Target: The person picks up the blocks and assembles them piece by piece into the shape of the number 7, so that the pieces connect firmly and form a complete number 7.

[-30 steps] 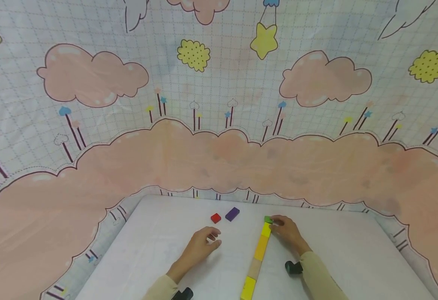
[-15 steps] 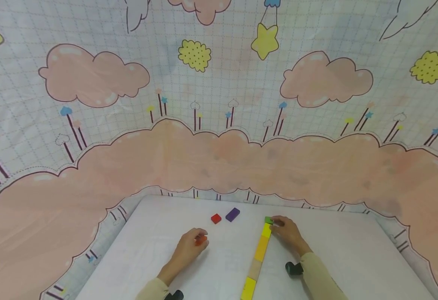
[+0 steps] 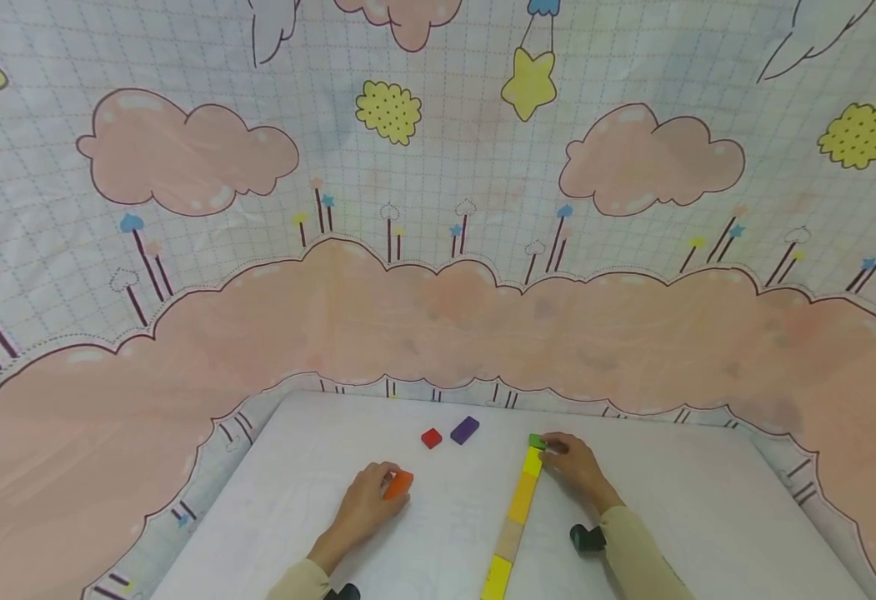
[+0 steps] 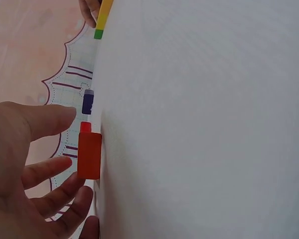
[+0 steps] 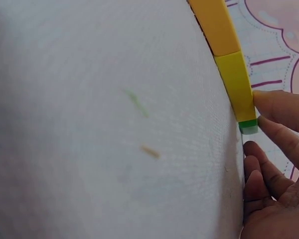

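Observation:
On the white table my left hand curves around an orange block. In the left wrist view the thumb and fingers are spread beside that orange block, with a gap between thumb and block. My right hand rests at the far end of a straight row of blocks, its fingertips at the green block and the yellow block. The right wrist view shows the thumb against the yellow block and a finger at the corner of the green block.
A red block and a purple block lie farther back. The row runs toward the front with an orange-yellow block, a tan block and another yellow block. A patterned cloth hangs behind the table.
My left hand has drawn back toward the left and front; the orange block, hidden at first, shows clearly beside its fingers. The right hand stays in place at the row's end.

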`<action>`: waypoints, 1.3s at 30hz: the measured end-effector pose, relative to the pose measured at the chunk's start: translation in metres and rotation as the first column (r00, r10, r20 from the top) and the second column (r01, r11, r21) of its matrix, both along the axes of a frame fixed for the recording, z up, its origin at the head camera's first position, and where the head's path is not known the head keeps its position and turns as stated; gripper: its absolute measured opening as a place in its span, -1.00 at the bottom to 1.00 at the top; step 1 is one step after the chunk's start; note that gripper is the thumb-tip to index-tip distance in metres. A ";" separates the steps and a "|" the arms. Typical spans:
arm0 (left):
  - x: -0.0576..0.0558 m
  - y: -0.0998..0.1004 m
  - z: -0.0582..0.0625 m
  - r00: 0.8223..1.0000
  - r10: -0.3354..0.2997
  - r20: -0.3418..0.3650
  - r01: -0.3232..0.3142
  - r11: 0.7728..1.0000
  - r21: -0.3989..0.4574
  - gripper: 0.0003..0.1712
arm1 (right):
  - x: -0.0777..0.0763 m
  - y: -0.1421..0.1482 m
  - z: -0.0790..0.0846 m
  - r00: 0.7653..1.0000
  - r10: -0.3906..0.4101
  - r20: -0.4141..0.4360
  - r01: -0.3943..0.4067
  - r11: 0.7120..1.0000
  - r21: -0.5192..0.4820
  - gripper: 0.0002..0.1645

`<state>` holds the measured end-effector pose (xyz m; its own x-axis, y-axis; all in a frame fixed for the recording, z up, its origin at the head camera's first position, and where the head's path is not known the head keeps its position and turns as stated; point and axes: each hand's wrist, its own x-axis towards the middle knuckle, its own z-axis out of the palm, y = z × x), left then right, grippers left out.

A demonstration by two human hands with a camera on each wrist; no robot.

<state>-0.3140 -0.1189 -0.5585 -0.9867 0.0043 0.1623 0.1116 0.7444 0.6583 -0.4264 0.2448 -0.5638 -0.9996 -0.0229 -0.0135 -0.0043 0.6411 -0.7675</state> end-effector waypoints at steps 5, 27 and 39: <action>-0.003 -0.002 -0.003 1.000 0.021 0.021 -0.021 1.000 -0.012 -0.45 | 0.001 0.000 0.001 1.000 -0.003 -0.006 0.003 1.000 -0.002 -0.56; -0.007 -0.002 -0.001 0.997 0.067 -0.030 -0.065 0.996 0.053 -0.60 | 0.003 0.000 0.002 1.000 -0.001 -0.012 0.000 1.000 -0.012 -0.55; -0.012 0.008 0.009 0.997 0.040 -0.070 -0.033 0.995 0.098 -0.63 | 0.003 -0.002 0.002 1.000 -0.007 0.006 0.007 1.000 -0.025 -0.55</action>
